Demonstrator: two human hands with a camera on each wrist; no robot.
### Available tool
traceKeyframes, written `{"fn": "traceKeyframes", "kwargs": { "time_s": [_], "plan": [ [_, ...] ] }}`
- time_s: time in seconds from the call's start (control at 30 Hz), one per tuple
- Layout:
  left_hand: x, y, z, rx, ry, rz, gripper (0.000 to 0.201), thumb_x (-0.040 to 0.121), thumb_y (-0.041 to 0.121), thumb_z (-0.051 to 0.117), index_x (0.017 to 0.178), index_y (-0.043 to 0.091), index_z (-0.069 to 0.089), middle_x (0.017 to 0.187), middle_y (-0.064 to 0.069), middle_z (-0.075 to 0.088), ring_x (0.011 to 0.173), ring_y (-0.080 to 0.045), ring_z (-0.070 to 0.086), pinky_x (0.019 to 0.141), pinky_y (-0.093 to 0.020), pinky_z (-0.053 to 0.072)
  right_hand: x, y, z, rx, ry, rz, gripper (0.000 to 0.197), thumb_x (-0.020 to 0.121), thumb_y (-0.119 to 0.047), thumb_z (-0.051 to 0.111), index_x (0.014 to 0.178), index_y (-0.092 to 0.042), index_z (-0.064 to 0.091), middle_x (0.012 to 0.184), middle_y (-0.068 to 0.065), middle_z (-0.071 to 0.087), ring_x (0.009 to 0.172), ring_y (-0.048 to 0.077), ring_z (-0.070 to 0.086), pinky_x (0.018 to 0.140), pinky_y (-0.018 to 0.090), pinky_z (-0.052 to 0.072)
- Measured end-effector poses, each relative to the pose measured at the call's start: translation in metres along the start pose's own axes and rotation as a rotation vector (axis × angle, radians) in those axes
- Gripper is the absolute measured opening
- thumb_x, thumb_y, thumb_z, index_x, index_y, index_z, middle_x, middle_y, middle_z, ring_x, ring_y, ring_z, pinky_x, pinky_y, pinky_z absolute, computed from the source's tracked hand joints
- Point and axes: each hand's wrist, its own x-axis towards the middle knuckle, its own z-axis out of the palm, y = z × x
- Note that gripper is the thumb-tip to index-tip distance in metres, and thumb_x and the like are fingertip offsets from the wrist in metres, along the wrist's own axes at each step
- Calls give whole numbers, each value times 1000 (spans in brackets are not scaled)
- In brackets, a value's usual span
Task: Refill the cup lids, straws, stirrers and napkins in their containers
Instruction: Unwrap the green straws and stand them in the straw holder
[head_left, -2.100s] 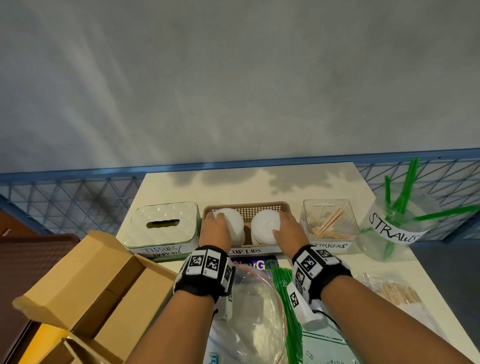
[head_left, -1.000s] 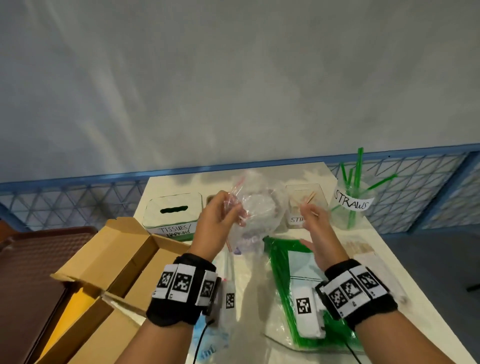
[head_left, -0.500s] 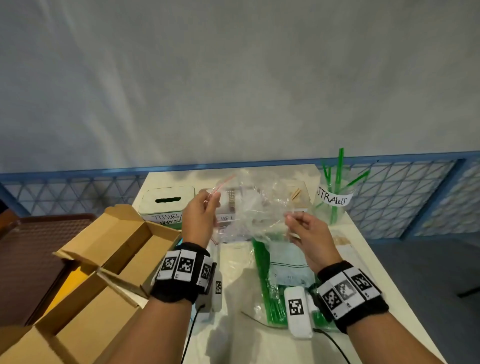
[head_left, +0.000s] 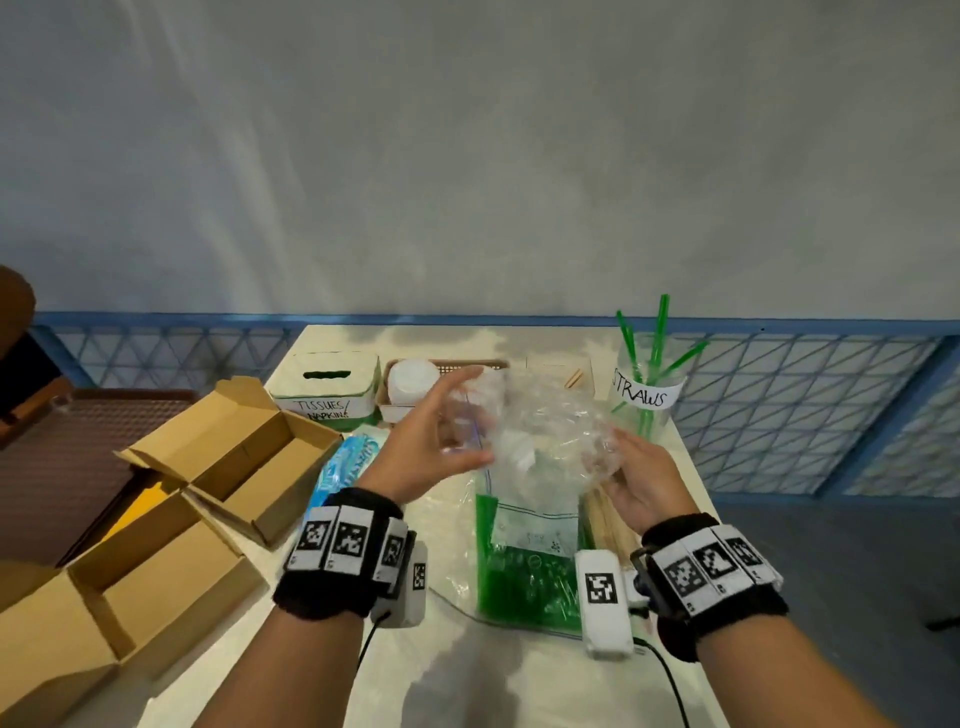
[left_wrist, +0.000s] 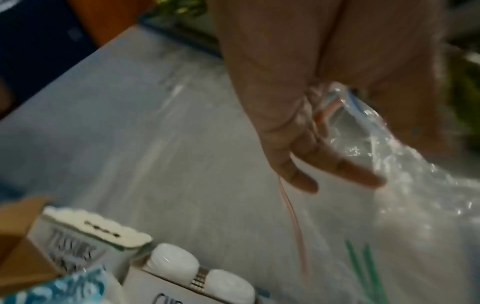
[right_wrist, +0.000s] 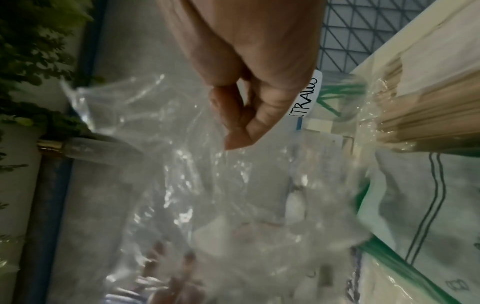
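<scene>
Pale table (head_left: 519, 675) against a grey wall and blue mesh railing. Above its middle, lifted clear of the surface: clear plastic bag (head_left: 540, 431), crumpled, apparently empty, stretched between both hands. Right hand (head_left: 639, 478) curled, thumb and fingertip pinching the film, plain in the right wrist view. Left hand (head_left: 431, 447) spread, fingers mostly straight, with the bag's zip edge against the palm; cannot tell whether truly pinched, given the blur. Just behind the bag, cup lid basket (head_left: 467, 366) with 2 white lid stacks (head_left: 413, 379) standing side by side in it. Left of that, tissue box (head_left: 332, 384); right of it, stirrer container (head_left: 561, 374) with few sticks, then straw jar (head_left: 647, 389) with a handful of green straws. Flat on the table below the hands: zip bag of green straws (head_left: 524, 566), touching a wrapped bundle of wooden stirrers (head_left: 608, 519) on its right, and a blue napkin pack (head_left: 348, 462) to the left. Open cardboard boxes (head_left: 228, 447) further left. Judged from this: lids likely done, spent packaging being cleared. Next move probably calls for dropping the bag well away from the containers, then taking the straw bag, opening its zip with both hands, and keeping the long straws bunched and upright on the way to the jar.
</scene>
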Motion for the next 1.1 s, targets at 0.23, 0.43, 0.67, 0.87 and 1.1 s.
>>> {"fn": "traceKeyframes", "kwargs": {
  "time_s": [0.23, 0.43, 0.67, 0.87, 1.1],
  "plan": [
    [2, -11, 21, -98, 520, 4, 7, 85, 9, 64, 79, 8, 61, 85, -7, 56, 73, 4, 54, 69, -2, 40, -28, 24, 6, -354, -256, -308, 96, 64, -58, 66, 143, -35, 16, 133, -8, 42, 116, 14, 50, 98, 36, 42],
    [10, -22, 1, -17, 771, -71, 16, 93, 26, 53, 90, 13, 61, 106, 1, 45, 105, -15, 44, 93, -30, 40, -16, 30, 19, -565, -6, -546, 12, 88, -13, 60, 100, -15, 58, 77, -1, 61, 70, 11, 57, 75, 30, 49],
    [18, -34, -30, -324, 893, -74, 32, 101, 25, 36, 70, 20, 42, 59, 2, 39, 47, -6, 39, 44, -15, 38, -15, 12, 14, -258, -9, -485, 28, 94, -39, 42, 117, -25, 44, 96, -8, 54, 86, 7, 53, 83, 32, 47],
    [23, -47, -34, -595, 719, -197, 41, 89, 48, 49, 104, 10, 53, 83, -4, 63, 70, -14, 62, 64, -27, 54, -20, 50, 20, -637, -103, -340, 24, 89, 1, 51, 78, -20, 56, 86, -11, 54, 81, 14, 50, 68, 19, 44],
    [5, -51, 14, -582, 162, -560, 49, 87, 43, 55, 122, 9, 53, 118, -6, 61, 111, -24, 55, 96, -45, 46, 0, 55, 39, -300, 14, -198, 32, 97, 3, 34, 105, -14, 60, 103, 11, 66, 83, 28, 62, 82, 44, 51]
  ]
}}
